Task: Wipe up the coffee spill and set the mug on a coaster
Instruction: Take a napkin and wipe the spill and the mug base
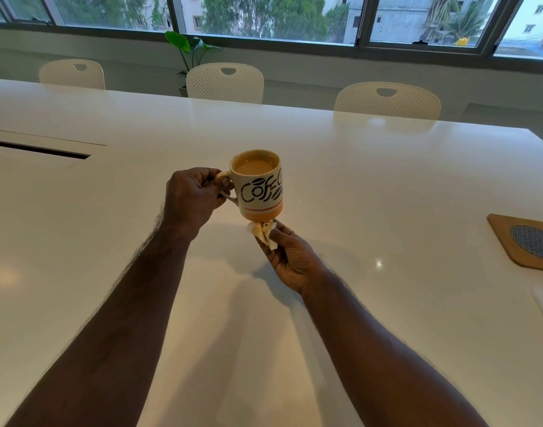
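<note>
Mug [259,186] is off the table, held up over the middle of it, upright, nearly full of milky coffee. Ceramic by the look: rigid, breakable, probably heavy with that fill, and glaze likely slick if wet. Handle is the right grab point; left hand [193,197] has it, fingers curled through and round the handle. Keep it level, liquid sits close to the rim, any tilt makes a new spill.

Right hand [287,254] pinches a crumpled tissue [264,232], stained tan, pressed up against the mug's base. Tissue is soft, light, likely soggy and prone to tearing; dab, don't scrub.

White table [356,167] under the mug shows no obvious puddle from here; gloss makes it hard to tell.

Coaster [529,241] is at the right edge of the table, well apart from the mug, partly cut off by the frame. Mug not yet on it.
</note>
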`<move>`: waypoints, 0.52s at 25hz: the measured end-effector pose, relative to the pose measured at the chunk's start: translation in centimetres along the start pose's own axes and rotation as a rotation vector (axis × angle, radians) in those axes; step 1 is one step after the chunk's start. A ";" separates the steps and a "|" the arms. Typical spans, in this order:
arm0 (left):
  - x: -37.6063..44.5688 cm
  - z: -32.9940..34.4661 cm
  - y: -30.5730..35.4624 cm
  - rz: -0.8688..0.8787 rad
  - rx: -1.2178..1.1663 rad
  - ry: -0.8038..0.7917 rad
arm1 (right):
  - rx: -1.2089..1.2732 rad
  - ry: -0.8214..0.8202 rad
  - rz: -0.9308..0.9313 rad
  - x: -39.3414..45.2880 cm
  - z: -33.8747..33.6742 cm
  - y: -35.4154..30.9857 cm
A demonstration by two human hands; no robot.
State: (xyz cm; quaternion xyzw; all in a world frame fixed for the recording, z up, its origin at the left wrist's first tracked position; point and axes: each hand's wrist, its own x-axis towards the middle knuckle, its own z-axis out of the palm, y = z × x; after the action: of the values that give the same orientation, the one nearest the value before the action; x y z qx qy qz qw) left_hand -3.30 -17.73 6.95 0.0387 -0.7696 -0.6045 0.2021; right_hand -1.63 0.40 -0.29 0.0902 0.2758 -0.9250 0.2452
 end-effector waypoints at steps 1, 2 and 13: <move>0.1 -0.1 0.0 -0.007 -0.013 -0.001 | 0.019 0.009 -0.016 -0.1 -0.2 -0.2; 0.1 -0.1 -0.1 -0.011 -0.020 -0.001 | 0.036 0.016 -0.033 -0.2 -0.5 -0.5; 0.1 0.1 0.5 0.007 -0.025 -0.030 | 0.048 0.068 -0.147 1.1 -0.1 -2.8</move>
State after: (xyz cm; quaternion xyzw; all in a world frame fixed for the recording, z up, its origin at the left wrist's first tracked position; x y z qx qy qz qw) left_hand -3.30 -17.52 7.46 0.0245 -0.7651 -0.6138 0.1929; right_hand -3.99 2.07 0.64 0.1069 0.2674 -0.9434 0.1648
